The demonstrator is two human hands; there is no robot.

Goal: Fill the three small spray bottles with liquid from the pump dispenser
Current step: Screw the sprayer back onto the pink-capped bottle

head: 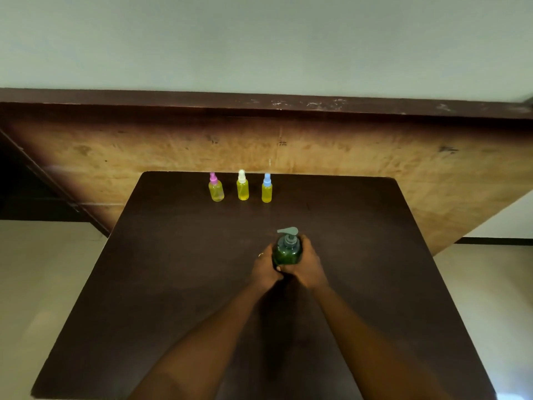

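A green pump dispenser [287, 249] with a grey pump head stands upright at the middle of the dark table [173, 269]. My left hand [266, 268] grips its left side and my right hand [307, 267] grips its right side, fingers curled round the body. Three small spray bottles stand in a row near the table's far edge, all holding yellow liquid with caps on: a pink-capped bottle [216, 188], a white-capped bottle [242, 186] and a blue-capped bottle [266, 189]. The pump spout points left.
A large wooden panel [375, 157] with a dark top rim stands just behind the table's far edge. Pale floor [43, 269] lies to the left and right of the table. A plain wall fills the background.
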